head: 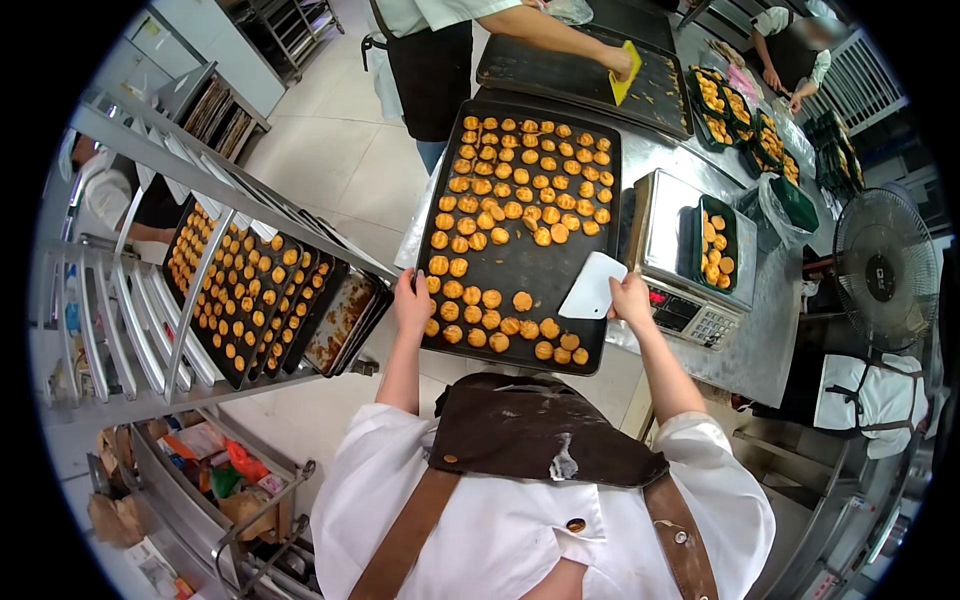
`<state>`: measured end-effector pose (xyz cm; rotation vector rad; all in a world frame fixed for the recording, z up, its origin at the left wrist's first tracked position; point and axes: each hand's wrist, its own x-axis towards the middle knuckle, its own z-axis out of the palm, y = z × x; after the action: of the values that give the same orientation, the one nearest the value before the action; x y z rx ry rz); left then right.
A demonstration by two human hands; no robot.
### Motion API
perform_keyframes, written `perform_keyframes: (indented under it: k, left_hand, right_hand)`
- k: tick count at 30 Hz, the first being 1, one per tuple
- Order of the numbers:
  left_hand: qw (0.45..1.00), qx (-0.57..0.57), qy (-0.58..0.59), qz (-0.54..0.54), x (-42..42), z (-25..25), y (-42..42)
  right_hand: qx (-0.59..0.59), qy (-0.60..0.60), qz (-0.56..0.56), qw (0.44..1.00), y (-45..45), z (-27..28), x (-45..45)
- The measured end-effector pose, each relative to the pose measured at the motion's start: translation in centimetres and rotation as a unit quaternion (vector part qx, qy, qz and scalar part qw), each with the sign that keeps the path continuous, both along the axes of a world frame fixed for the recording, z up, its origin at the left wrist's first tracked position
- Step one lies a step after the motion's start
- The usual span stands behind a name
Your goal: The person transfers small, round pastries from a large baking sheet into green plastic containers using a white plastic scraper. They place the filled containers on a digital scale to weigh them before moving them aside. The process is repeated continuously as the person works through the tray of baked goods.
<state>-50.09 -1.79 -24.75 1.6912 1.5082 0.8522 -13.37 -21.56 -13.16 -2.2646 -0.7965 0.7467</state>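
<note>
A dark baking tray [540, 259] bearing many round golden pastries [491, 298] lies before me, its near end reaching past the table edge. My left hand [412, 301] grips the tray's left rim. In my right hand [628, 300] is a white plastic dough scraper [592, 289], held over the tray's right side near a bare patch. To the right, a green plastic tray [697, 262] with similar pastries rests on a digital scale [660, 217].
A rack [180, 330] with pastry trays stands at left. A co-worker's hand [621, 64] holds a yellow scraper [626, 73] over another baking tray [540, 71]. Filled green containers [709, 112] stand at the back right. A fan [881, 266] is at far right. Another person works beyond.
</note>
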Motion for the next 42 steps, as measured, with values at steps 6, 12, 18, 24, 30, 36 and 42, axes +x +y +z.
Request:
perform_keyframes:
  k: [6,12,18,24,30,36,42]
  left_hand:
    - [0.997,-0.050,0.064,-0.005,0.7,1.7,-0.8]
    - [0.997,-0.049,0.066,0.003,0.6,2.4,-1.0]
    - [0.996,-0.019,0.086,0.015,1.0,2.9,-1.2]
    - [0.996,-0.026,0.088,0.018,0.9,2.8,-1.4]
    - [0.997,-0.008,0.071,0.002,0.8,1.4,-0.9]
    - [0.997,-0.010,0.071,-0.003,0.7,0.4,-0.6]
    - [0.977,0.075,0.194,0.053,1.7,1.0,-1.6]
  right_hand:
    - [0.035,0.109,-0.137,0.984,5.8,-6.1,-4.1]
    - [0.115,0.171,-0.293,0.934,17.3,-7.9,-5.4]
    - [0.208,0.301,-0.385,0.847,23.0,-9.0,-3.5]
    - [0.271,0.425,-0.296,0.811,20.9,-7.5,-2.4]
    - [0.275,0.494,-0.240,0.789,16.0,-1.1,0.4]
    - [0.271,0.492,-0.193,0.805,5.3,6.3,11.9]
    - [0.248,0.357,-0.214,0.875,-6.1,12.6,20.7]
